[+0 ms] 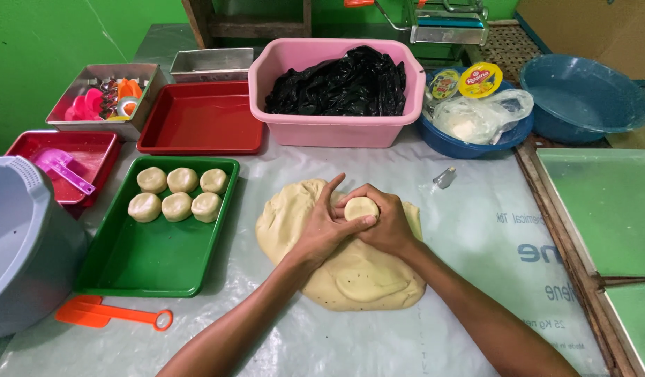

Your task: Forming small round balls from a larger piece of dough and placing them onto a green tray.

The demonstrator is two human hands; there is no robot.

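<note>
A small dough ball, soft, light and easily dented, is cupped from both sides between the left hand and right hand, fingers closed around it, above the large dough mass mid-desk.

**What stays out of sight**

The small dough ball shows only its top; the rest sits buried inside the right hand, whose palm is covered by the left hand. Both arms hide part of the large dough slab. The black plastic conceals whatever the pink tub holds. The grey container runs off the left edge, and the metal machine is cut off at the top.
</note>
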